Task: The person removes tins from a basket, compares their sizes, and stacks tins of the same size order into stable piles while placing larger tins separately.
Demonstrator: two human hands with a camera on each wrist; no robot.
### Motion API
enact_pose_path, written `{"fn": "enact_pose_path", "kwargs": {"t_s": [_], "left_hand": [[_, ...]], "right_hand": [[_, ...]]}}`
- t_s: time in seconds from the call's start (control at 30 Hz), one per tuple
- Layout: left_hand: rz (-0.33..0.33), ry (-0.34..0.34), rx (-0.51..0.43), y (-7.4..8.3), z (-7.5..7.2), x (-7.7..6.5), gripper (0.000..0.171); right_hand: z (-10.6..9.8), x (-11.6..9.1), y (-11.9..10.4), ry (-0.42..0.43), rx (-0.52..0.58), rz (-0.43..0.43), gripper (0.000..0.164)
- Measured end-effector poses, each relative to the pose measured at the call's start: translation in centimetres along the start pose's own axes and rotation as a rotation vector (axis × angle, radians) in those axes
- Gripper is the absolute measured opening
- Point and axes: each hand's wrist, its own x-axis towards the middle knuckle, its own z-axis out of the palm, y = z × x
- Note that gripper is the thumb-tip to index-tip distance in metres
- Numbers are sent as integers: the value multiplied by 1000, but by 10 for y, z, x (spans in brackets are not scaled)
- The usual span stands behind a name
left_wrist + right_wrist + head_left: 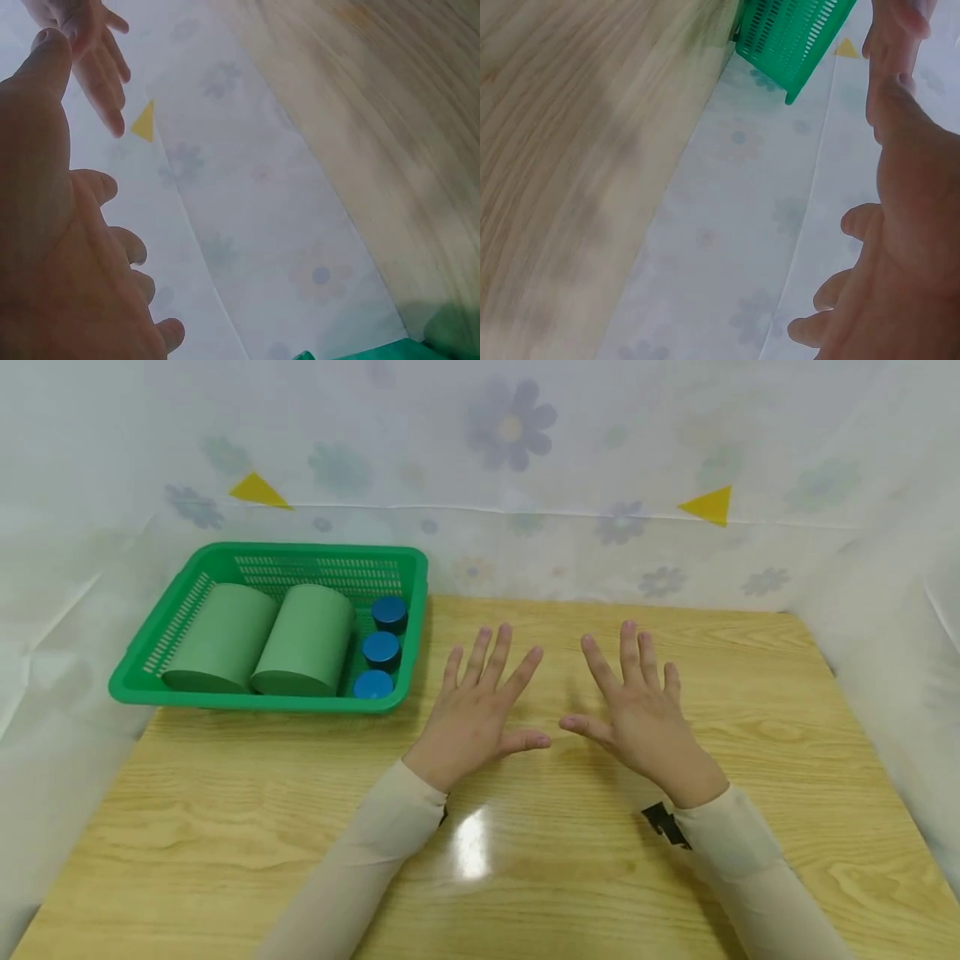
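Both hands hover palm down over the wooden table with fingers spread, holding nothing. The left hand (472, 718) is just right of a green plastic basket (270, 700), its thumb pointing toward the other hand. Facing it, the right hand (645, 718) is over the table's middle right, thumb turned inward. Inside the basket lie two light green cylinders (225, 635) side by side. Along the basket's right wall stand three blue-topped round things (381, 649), dark on their sides. In the right wrist view the basket's slotted wall (787, 37) shows beyond the hand.
The wood-grain table (555, 877) reaches back to a white curtain (600, 435) printed with flowers. Two yellow triangles (707, 506) are stuck on that curtain, left and right. White sheeting also hangs at both sides. The basket overhangs the table's left edge slightly.
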Motion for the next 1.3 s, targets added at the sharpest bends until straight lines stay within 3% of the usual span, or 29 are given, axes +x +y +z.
{"fn": "enact_pose_path", "kwargs": {"t_s": [0.43,0.7,0.97,1.3], "left_hand": [[-80,-21,31,-16,-19,-14,104],[-83,0,-6,-28,-26,-28,104],[-129,-12,-8,-42,-29,-39,105],[-131,16,-55,-57,-33,-49,103]], "right_hand": [[-10,6,-10,0,32,-63,102],[-13,11,-15,44,40,-101,101],[-13,16,-24,48,56,-137,101],[-16,27,-32,69,164,-193,96]]}}
